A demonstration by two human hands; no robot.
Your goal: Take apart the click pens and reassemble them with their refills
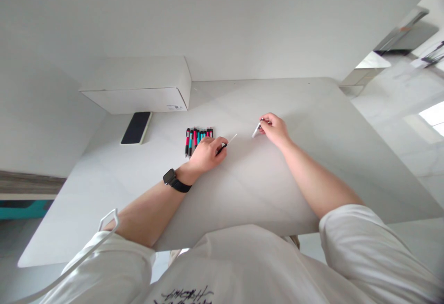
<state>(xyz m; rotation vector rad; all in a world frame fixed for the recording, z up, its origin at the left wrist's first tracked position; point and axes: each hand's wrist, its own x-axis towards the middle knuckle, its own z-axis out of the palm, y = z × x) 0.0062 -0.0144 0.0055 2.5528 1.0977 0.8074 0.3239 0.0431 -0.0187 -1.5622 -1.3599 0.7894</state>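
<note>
My left hand (pixel 208 153) is closed on a black pen part (pixel 221 148), and a thin white refill (pixel 233 138) sticks out of it toward the upper right. Beside and partly behind this hand lies a row of several pens (pixel 194 138), red and turquoise with black ends. My right hand (pixel 275 130) pinches a short whitish pen barrel (pixel 255 130), tilted with its lower end close to the table; a dark bit shows at the fingertips. A gap separates the two hands.
A white box (pixel 138 100) stands at the back left against the wall. In front of it a dark-screened phone (pixel 136 128) lies on the white table (pixel 222 197). A white cable (pixel 86 254) runs past my left arm.
</note>
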